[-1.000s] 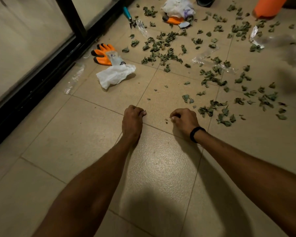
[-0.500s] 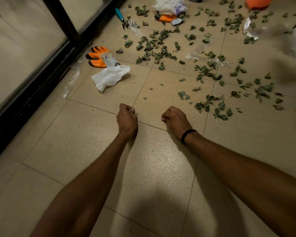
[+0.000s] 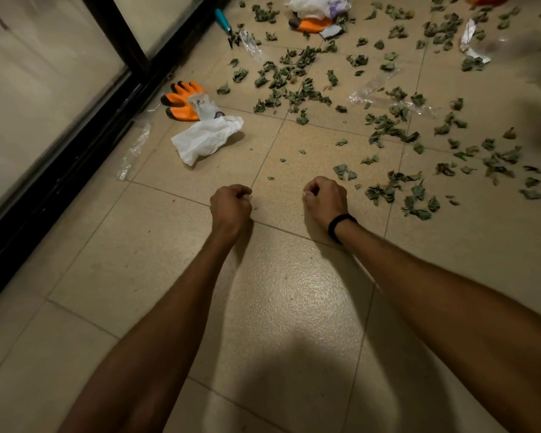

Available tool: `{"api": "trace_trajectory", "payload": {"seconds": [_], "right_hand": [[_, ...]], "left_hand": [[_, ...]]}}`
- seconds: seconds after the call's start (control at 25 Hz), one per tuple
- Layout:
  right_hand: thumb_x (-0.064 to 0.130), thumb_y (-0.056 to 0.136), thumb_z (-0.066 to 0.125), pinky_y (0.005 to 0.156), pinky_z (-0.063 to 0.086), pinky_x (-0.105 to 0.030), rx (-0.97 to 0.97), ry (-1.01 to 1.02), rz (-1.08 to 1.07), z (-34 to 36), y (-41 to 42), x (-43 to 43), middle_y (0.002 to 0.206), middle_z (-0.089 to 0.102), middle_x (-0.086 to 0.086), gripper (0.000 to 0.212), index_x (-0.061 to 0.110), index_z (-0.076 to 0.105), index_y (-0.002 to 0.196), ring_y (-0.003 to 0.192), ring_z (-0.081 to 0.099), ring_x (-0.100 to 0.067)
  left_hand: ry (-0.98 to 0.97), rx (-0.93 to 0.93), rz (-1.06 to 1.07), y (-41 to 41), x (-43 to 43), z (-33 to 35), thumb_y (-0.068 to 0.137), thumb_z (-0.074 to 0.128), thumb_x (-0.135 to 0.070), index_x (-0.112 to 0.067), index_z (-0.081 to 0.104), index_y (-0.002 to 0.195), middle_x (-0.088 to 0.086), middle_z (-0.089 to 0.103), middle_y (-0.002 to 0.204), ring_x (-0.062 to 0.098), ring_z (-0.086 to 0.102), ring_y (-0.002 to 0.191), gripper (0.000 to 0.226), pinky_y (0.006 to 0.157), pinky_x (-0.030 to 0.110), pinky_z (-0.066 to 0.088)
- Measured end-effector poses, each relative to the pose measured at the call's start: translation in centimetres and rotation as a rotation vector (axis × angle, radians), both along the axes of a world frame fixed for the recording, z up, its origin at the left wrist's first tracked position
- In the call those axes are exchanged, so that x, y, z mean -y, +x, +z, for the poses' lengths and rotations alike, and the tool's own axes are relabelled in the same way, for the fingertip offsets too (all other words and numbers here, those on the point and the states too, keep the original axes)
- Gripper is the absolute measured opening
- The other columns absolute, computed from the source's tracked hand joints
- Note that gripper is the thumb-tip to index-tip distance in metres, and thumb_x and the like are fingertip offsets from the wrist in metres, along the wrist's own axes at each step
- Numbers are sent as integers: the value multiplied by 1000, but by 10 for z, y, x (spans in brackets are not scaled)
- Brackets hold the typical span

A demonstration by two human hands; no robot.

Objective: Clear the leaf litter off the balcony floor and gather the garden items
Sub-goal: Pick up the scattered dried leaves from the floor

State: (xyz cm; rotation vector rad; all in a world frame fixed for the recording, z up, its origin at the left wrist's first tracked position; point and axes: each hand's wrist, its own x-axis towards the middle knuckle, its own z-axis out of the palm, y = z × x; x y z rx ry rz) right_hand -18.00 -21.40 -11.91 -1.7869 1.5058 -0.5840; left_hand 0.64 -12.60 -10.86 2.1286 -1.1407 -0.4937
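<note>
My left hand (image 3: 230, 206), right hand (image 3: 325, 200): fingers curled into fists at the speckled glossy beige tile floor (image 3: 294, 307); crinkled dry green leaves (image 3: 388, 192) beside the right.

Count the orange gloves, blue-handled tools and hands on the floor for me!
Orange gloves: 2
Blue-handled tool: 1
Hands: 2, left hand and right hand
Total: 5

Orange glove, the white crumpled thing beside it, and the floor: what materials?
Orange glove: probably knit fabric with a rubbery orange coating; matte, darker fingertips, pale cuff.
White sheet: thin plastic or tissue, can't tell which; soft crumpled creases.
Floor: likely glazed ceramic tile; speckled beige, grout lines, glossy highlight.
</note>
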Motion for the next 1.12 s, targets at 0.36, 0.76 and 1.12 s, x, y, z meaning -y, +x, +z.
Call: {"api": "trace_trajectory", "payload": {"seconds": [0.36, 0.76, 1.12], "right_hand": [[7, 92, 64, 66, 38, 3, 97, 31, 47, 6, 66, 18, 113, 70, -6, 22, 4, 71, 113, 93, 64, -8], [2, 91, 56, 79, 53, -31, -162, -54, 142, 5, 79, 24, 93, 67, -5, 17, 4, 73, 89, 85, 62, -16], [3, 92, 64, 57, 56, -25, 475, 471, -237, 23, -2, 39, 82, 69, -12, 14, 8, 66, 79, 60, 64, -13]], "left_hand": [[-70, 316, -284, -3, -23, -18, 92, 70, -16, -5, 75, 108, 9, 67, 99, 19, 59, 87, 20, 73, 31, 49], [11, 242, -26, -11, -10, -28, 91, 51, 3, -12, 64, 92, 6, 63, 91, 21, 56, 87, 19, 72, 30, 43], [-180, -919, 356, 11, 9, 30, 99, 56, -2, -2, 65, 91, 9, 59, 68, 14, 56, 57, 12, 67, 38, 54]]}}
